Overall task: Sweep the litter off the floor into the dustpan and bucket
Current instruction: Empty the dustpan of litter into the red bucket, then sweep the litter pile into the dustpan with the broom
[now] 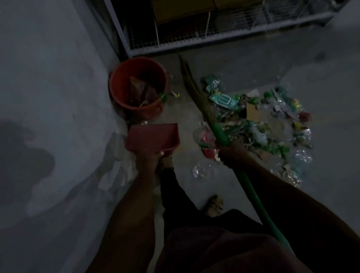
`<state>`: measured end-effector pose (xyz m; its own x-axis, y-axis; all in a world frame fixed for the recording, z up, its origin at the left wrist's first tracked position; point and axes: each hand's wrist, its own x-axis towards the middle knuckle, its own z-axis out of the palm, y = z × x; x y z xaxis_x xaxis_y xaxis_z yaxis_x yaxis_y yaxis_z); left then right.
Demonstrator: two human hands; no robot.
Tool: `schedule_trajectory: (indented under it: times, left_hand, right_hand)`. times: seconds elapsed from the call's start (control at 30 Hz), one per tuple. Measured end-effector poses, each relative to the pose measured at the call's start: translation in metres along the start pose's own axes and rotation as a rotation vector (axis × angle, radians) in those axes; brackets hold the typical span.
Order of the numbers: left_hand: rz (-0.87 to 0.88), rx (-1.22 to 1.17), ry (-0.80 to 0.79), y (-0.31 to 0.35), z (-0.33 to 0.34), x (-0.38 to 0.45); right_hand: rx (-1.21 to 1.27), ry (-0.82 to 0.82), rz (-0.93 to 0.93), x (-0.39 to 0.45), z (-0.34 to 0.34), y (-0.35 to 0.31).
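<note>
Dim grey concrete floor (222,65) runs under you, with a pale wall on your left. Your left hand (147,159) reaches forward on a straight arm, fingers curled round the handle of a red plastic dustpan (151,138) held above the floor. Your right hand (231,152) is closed round the green handle of a brown bristle broom (202,103), whose shaft slants back past your right forearm and whose bristles point away from you. Just beyond the dustpan stands a round orange plastic bucket (138,87) against the wall, with some wrappers inside. Right of your right hand lies the heap of mixed litter (259,119): green and clear plastic wrappers, cardboard scraps. One green-and-white packet carries a label too blurred to read. Beyond both hands sits a grey wire-mesh cage (219,32).
</note>
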<state>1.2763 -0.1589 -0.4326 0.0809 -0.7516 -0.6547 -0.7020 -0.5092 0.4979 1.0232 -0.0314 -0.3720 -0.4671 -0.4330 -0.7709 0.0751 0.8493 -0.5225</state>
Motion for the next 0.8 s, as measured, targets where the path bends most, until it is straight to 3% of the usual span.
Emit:
schedule_trajectory:
  times: [0.17,0.37,0.6,0.8]
  left_hand:
    - [-0.119,0.057,0.01,-0.037,0.019,-0.09]
    - [-0.116,0.083,0.032,-0.084,0.033,-0.116]
    - [-0.288,-0.002,0.154,-0.14,0.04,-0.082]
    - [-0.297,0.03,0.242,-0.165,0.046,-0.031]
  right_hand:
    - [-0.137,-0.086,0.165,-0.007,-0.015,0.069]
    - [-0.29,-0.247,0.188,-0.002,0.008,0.097]
    - [-0.382,-0.397,0.036,0.042,0.086,0.074]
    - [-0.273,-0.44,0.059,0.109,0.169,0.047]
